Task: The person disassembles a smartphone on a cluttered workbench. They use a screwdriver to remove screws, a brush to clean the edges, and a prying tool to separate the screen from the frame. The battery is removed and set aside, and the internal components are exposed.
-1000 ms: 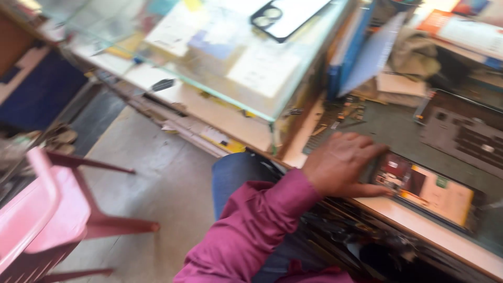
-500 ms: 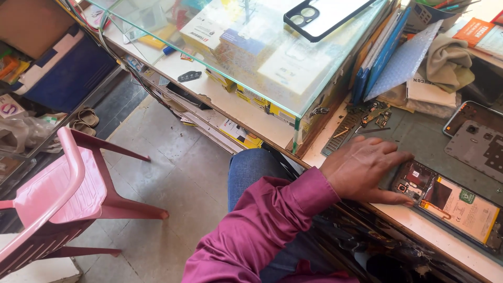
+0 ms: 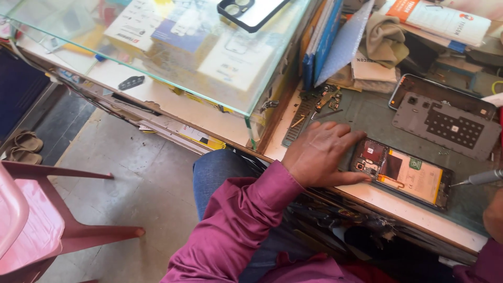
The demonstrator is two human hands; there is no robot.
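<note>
Hands at work on one opened phone point(image 3: 402, 174) on a grey bench mat point(image 3: 367, 118).
Left hand point(image 3: 318, 154) lies flat, fingers spread, pressing the phone's left end. Right hand point(image 3: 493, 215), just right of the phone, is mostly cropped, its grip unclear; one screwdriver point(image 3: 479, 178) tip nears the phone. One removed back cover point(image 3: 445, 119) lies above the phone; one black case point(image 3: 250, 11) and white boxes point(image 3: 157, 29) sit far left of it.

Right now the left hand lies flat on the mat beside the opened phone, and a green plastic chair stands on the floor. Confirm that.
Wrong in one respect: the plastic chair is pink, not green, as the head view shows. The left hand does lie flat on the mat beside the opened phone.
</note>
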